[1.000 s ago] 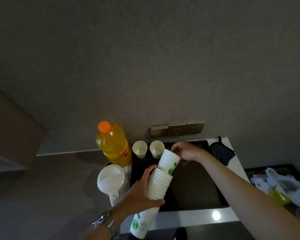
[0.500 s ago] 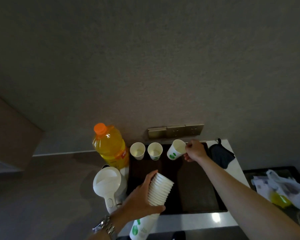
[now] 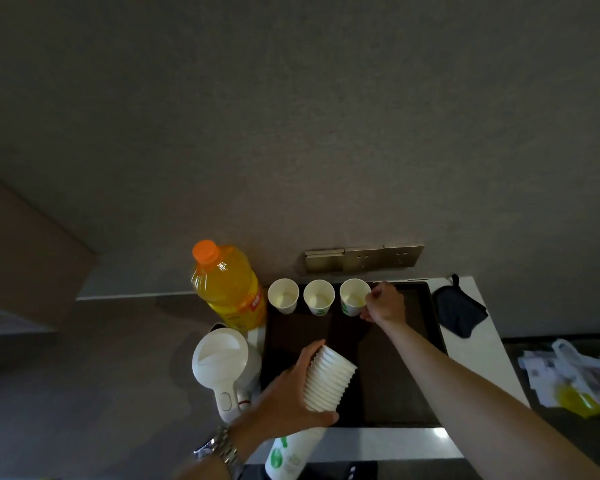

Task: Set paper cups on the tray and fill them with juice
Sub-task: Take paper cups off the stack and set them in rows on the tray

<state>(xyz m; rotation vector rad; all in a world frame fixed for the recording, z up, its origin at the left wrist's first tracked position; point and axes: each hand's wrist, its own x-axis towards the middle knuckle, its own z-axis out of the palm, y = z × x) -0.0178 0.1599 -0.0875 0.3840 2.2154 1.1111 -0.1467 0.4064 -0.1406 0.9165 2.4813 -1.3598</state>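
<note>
since the earlier frame our right hand (image 3: 383, 304) has carried the third cup (image 3: 353, 296) away from the stack and brought it down upright at the far edge of the tray (image 3: 400, 382), just right of the other two. its fingers (image 3: 369, 299) are curled round the cup's right side and pinch the wall near the rim; we cannot tell if the cup already stands on the tray or is a little above it. we judge we hold it at the side so the mouth stays free and the row stays straight.

our left hand (image 3: 288, 393) grips the stack of cups (image 3: 328, 381), tilted over the near left part of the tray, fingers wrapped round the ribbed rims; probably it is kept close so the next cup is easy to pull off.

we count three single cups in the far row, the first cup (image 3: 283, 295), the second cup (image 3: 318, 296) and the third, all without juice as far as we see. one juice bottle (image 3: 227, 289) with its orange cap on stands on the bench left of the tray, and one white kettle (image 3: 222, 368) is near it. one dark cloth (image 3: 459, 313) lies to the right.
</note>
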